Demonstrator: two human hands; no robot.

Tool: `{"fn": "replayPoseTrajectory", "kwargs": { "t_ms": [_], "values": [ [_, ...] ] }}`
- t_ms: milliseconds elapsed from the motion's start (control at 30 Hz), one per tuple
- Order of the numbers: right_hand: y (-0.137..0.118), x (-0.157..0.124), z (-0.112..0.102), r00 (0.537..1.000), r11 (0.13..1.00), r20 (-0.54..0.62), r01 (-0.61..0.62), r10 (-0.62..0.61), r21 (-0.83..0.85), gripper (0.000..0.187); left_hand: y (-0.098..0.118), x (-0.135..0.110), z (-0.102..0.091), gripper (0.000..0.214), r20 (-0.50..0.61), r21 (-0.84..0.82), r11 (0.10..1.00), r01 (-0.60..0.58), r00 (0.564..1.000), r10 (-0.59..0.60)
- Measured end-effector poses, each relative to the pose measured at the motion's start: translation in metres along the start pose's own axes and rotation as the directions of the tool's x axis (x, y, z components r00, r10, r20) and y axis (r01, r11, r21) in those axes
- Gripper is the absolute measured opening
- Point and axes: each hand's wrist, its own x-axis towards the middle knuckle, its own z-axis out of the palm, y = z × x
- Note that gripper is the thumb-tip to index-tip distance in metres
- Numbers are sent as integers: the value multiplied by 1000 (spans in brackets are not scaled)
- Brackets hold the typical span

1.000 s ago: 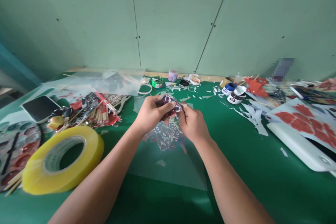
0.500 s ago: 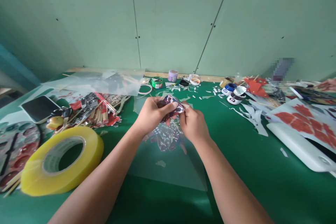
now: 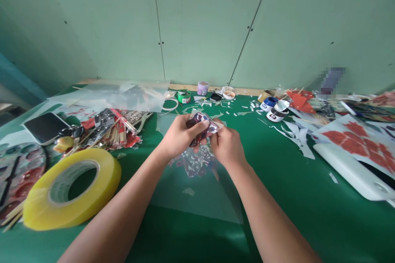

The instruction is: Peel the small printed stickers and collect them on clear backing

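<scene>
My left hand [image 3: 179, 136] and my right hand [image 3: 226, 146] meet above the middle of the green table [image 3: 277, 164]. Both are closed on a small crumpled piece of dark patterned plastic film [image 3: 202, 124], red, blue and white, held between the fingertips. Under the hands a clear plastic sheet [image 3: 197, 197] lies flat, with a pile of similar patterned scraps [image 3: 194, 163] on it.
A big yellow tape roll [image 3: 69, 187] lies front left, with a phone [image 3: 46, 126], a paint palette [image 3: 18, 174] and sticks and tools [image 3: 114, 129] behind it. Paint jars [image 3: 273, 109], paper scraps and a white tray with red painted sheets [image 3: 358, 148] fill the right. Another person's hand [image 3: 385, 98] shows far right.
The film piece has been turned slightly in my fingers and my hands have shifted a little; the view dipped slightly. Nothing else on the table moved.
</scene>
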Motion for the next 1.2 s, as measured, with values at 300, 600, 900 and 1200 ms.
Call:
{"fn": "replayPoseTrajectory", "kwargs": {
  "t_ms": [300, 600, 900, 1200],
  "values": [
    [-1, 1, 0, 1000, 1000, 13, 3, -3, 26, 29, 2, 1, 3, 29, -107, 38, 998, -47, 993, 51],
    [-1, 1, 1, 1000, 1000, 20, 2, -2, -1, 32, -1, 1, 1, 30, -110, -34, 998, -57, 993, 53],
    [-1, 0, 0, 1000, 999, 0, 25, -25, -21, 34, -5, 3, 2, 27, -94, -144, 989, -41, 995, 27],
    [3, -1, 4, 998, 999, -29, 50, -51, -22, 32, -5, 3, 4, 27, -47, -114, 993, 9, 999, -15]
  ]
}}
